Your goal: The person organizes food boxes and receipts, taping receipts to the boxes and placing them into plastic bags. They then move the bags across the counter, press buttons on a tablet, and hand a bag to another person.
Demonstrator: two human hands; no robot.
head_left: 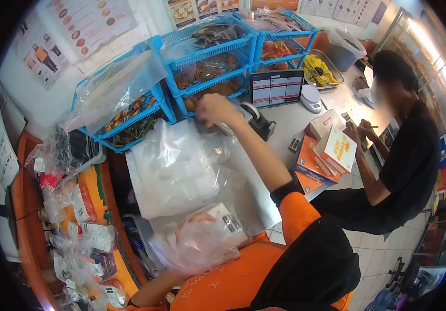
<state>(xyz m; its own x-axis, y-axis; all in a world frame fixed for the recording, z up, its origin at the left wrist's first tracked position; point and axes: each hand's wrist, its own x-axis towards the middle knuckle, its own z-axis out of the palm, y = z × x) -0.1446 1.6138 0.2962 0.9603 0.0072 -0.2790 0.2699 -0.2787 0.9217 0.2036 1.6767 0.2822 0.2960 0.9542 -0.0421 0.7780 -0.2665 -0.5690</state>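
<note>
plastic bag lies over left hand, which grips it; right hand beside blue baskets, grip indeterminable

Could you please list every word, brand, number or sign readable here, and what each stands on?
No text reads with certainty.
White cardboard box: large yellow capitals, too blurred to quote.
Black-framed tablet: screen text too small.
White wall poster with round pictures: too small.
White packet with black print, by the left hand: too small.
White paper labels among clear plastic bags: too blurred.
</note>
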